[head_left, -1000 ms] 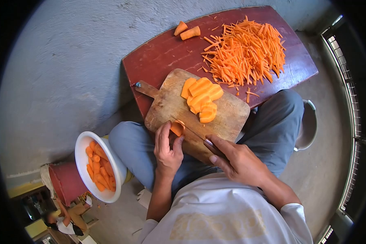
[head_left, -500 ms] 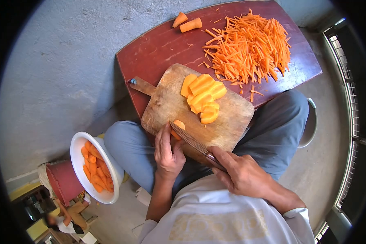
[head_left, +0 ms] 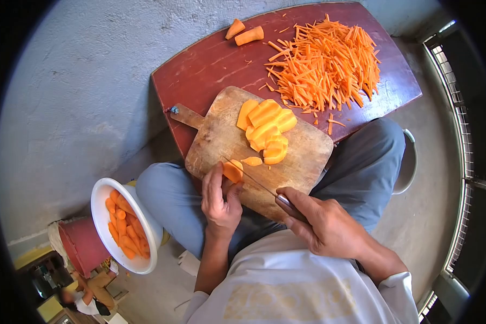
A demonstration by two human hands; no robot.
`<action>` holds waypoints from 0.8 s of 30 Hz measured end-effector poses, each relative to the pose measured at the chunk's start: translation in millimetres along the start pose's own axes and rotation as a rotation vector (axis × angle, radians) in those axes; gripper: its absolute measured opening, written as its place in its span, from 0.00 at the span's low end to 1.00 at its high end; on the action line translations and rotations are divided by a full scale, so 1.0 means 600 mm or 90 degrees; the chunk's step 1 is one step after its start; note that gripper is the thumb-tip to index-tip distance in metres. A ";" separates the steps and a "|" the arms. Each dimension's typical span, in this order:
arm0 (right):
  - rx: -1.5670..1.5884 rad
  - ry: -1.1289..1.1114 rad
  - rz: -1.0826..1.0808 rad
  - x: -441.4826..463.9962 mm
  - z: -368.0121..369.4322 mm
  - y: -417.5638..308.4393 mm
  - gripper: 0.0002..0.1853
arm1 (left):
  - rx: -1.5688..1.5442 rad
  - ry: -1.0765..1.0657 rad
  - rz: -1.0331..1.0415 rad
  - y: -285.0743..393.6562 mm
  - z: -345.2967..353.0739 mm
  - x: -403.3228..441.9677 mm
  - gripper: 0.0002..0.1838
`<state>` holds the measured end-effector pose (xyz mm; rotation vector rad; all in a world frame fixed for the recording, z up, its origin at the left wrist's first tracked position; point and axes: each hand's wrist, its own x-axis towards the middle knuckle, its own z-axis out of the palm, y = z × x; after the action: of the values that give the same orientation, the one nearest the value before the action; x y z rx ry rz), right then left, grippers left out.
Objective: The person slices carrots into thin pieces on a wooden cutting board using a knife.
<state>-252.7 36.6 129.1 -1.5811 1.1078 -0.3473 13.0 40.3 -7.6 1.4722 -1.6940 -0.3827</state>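
Note:
My left hand point(head_left: 221, 202) is closed on a carrot point(head_left: 233, 170) at the near left edge of a wooden cutting board point(head_left: 213, 135). The carrot's cut face points up. My right hand point(head_left: 329, 224) grips a knife point(head_left: 290, 207) by its handle. Seen nearly edge-on, the thin blade runs up and left to the carrot, its tip by the cut face. Beside the blade lies a small carrot slice point(head_left: 252, 161). Farther up the board, several wide carrot slices point(head_left: 265, 129) overlap in a heap.
Carrot sticks point(head_left: 329, 67) are piled on the red table point(head_left: 194, 70), near two carrot chunks point(head_left: 248, 36). At left stands a white bowl point(head_left: 99, 227) of whole carrots point(head_left: 129, 229); behind it are a red bucket point(head_left: 81, 245) and another person point(head_left: 94, 291).
A small slice now lies apart from the carrot on the board. The knife has turned from showing its flat side to nearly edge-on. The carrot's cut face now shows more.

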 end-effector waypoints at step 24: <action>0.007 0.039 -0.035 0.041 0.006 0.004 0.26 | 0.030 0.020 0.072 0.002 0.001 0.008 0.31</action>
<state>-238.7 19.5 117.9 -1.6033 1.1083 -0.4401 12.0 36.4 -5.1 1.4014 -1.7635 -0.2588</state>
